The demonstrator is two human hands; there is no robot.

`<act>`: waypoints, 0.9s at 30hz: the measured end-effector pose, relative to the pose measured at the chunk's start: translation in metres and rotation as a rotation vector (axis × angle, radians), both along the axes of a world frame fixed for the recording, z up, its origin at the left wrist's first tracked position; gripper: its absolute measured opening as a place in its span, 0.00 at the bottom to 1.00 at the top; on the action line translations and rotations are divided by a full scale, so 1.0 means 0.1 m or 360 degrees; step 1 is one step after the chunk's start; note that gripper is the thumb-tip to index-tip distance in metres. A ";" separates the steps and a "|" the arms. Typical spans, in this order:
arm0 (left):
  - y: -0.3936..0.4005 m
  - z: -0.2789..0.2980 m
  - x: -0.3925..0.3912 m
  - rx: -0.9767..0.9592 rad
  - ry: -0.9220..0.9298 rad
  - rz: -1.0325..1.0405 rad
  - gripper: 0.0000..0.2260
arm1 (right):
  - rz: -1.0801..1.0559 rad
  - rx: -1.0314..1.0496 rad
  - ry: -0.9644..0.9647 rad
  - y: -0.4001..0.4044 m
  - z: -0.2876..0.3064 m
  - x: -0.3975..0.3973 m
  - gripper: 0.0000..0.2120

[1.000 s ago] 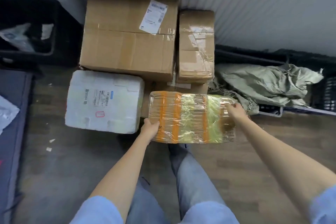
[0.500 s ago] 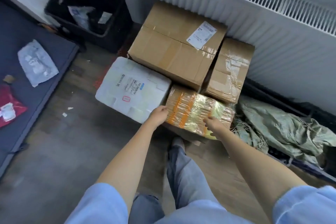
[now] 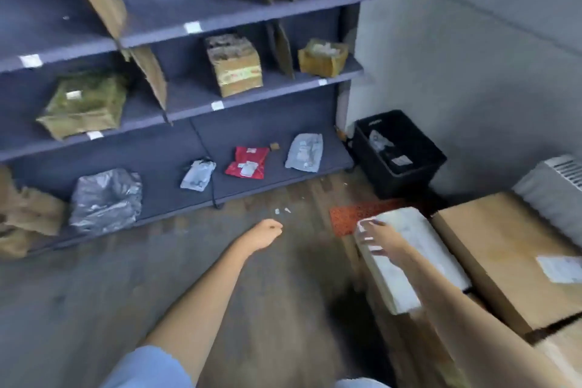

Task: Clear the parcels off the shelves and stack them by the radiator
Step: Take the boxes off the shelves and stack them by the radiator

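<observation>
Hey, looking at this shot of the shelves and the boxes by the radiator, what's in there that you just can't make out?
- Labels on the red packet and grey mailer: head view, too small and blurred to read.
- Black crate contents: its walls hide most of them.
- Radiator and big cardboard box: cut off by the right edge.
- Right hand fingers: motion blur over the white box, contact unclear.

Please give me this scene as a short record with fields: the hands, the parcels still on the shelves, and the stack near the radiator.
left hand: loosely curled, holds nothing, above the floor
right hand: empty, in front of the white box; contact unclear
bottom shelf: grey bag, small grey pouch, red pouch, grey mailer
middle shelf: three taped parcels, for example
by the radiator: white box, big carton
bin: black, in the corner
</observation>
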State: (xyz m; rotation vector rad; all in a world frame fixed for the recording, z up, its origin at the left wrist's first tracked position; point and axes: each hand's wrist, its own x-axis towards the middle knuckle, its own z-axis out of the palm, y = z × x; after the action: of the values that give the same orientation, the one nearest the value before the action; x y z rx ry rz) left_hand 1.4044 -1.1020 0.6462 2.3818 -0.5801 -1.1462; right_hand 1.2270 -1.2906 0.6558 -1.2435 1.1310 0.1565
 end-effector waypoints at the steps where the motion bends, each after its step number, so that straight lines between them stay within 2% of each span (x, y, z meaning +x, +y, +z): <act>1: 0.43 0.11 0.22 0.0015 -0.0021 0.0102 0.16 | 0.0039 0.0083 -0.0049 0.21 0.12 0.32 0.15; 3: 1.29 0.35 0.62 0.0035 -0.0069 0.0339 0.16 | 0.0243 0.0075 -0.0146 0.73 0.35 0.95 0.15; 4: 1.69 0.47 0.79 0.0026 -0.0108 0.0463 0.16 | 0.0393 -0.0008 -0.0178 1.02 0.45 1.25 0.13; 6: 2.48 0.73 1.05 -0.0035 -0.0191 0.0718 0.16 | 0.0623 -0.0180 -0.0309 1.68 0.61 1.80 0.16; 9: 3.41 0.99 1.26 -0.0175 -0.0246 0.1055 0.16 | 0.0938 -0.0170 -0.0421 2.59 0.79 2.47 0.18; 12: 4.16 1.08 1.33 -0.0254 -0.0234 0.1246 0.16 | 0.1197 -0.0169 -0.0440 3.40 0.87 3.01 0.13; 15: 4.71 0.99 1.39 -0.0281 -0.0208 0.1354 0.17 | 0.1314 -0.0213 -0.0423 3.98 0.85 3.47 0.08; 19: 5.32 0.83 1.74 -0.0344 -0.0203 0.1408 0.16 | 0.1438 -0.0278 -0.0484 4.51 0.84 4.17 0.09; 27: 6.04 1.42 3.62 -0.0545 -0.0352 0.1577 0.15 | 0.1353 -0.0317 -0.0601 5.07 1.01 6.14 0.12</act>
State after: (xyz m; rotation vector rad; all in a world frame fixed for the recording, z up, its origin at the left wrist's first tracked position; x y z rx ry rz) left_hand 1.7662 -0.4978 0.7883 2.0469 0.3276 -0.3116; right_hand 1.8407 -0.7832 0.7566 -1.7859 0.2450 0.4299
